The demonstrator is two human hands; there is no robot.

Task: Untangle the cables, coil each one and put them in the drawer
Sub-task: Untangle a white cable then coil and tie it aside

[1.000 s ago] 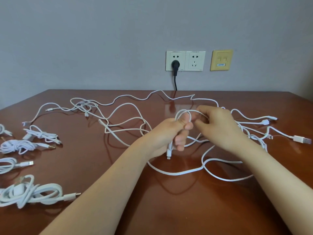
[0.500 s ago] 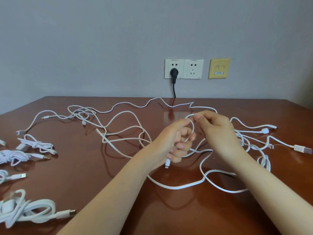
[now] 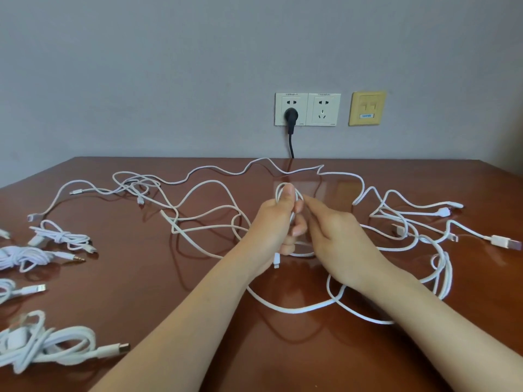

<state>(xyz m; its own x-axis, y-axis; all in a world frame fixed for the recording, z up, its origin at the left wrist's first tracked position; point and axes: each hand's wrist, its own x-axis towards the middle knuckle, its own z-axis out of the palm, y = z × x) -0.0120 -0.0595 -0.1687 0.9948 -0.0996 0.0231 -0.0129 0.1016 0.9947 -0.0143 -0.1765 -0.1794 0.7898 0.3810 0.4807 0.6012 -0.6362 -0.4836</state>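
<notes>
Where the two hands met above the brown table [image 3: 147,281], the left hand [image 3: 273,224] gripped a small coil of white cable [image 3: 277,193], thumb pressed on top, fingers curled round the loops. A connector [image 3: 276,261] hung just below that fist. The right hand [image 3: 336,236] lay just beside it, fingertips [image 3: 311,205] reaching to the coil. Whether they pinched a strand or only touched it could not be told from this angle.

A long slack loop [image 3: 297,309] lay on the table under both wrists. Left of the left hand sprawled a loose tangle of white cables [image 3: 198,219]. Right of the right hand lay more loose cables [image 3: 410,222], crossing one another, a USB plug [image 3: 506,243] at the outermost end.

Well left of the left forearm sat several coiled bundles [image 3: 56,343], each apart from the next.

Beyond the hands, on the wall, was a double socket [image 3: 322,108] with a black plug [image 3: 290,116] in its left half, and a yellow plate [image 3: 367,108] just right of it.
</notes>
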